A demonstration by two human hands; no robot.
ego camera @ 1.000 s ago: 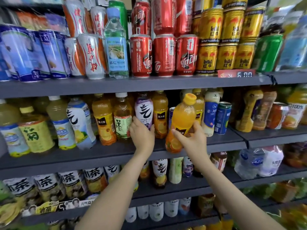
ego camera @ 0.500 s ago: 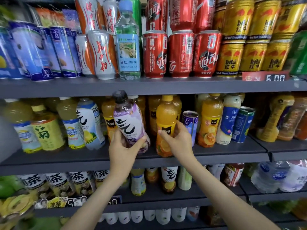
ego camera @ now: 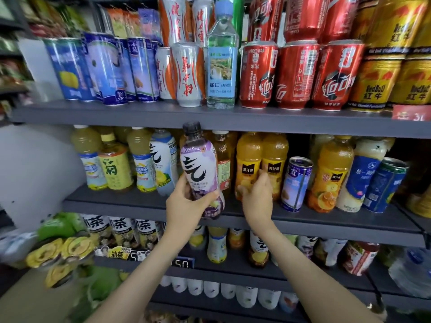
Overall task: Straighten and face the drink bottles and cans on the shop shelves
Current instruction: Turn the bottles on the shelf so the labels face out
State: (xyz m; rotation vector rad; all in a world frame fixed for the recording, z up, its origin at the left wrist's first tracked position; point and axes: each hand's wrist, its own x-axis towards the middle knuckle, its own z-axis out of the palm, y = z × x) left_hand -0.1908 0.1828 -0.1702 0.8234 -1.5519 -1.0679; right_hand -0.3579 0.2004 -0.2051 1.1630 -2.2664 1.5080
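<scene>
Gripping a purple-labelled bottle (ego camera: 200,169) low on its waisted, glossy plastic body, the left hand (ego camera: 186,206) holds it tilted before the middle shelf (ego camera: 112,203); the right hand (ego camera: 256,197) curls round an upright orange juice bottle (ego camera: 275,150) standing there. Above, one smooth red can (ego camera: 299,73) shows its barcode: facing seems unfinished.

A shop: grey shelves (ego camera: 116,114) of drink cans (ego camera: 296,75) and bottles (ego camera: 331,173) in rows, price tags (ego camera: 411,112) along the edges.

Upright purple-labelled bottle (ego camera: 202,173), black-capped, off the middle shelf (ego camera: 326,220).
</scene>
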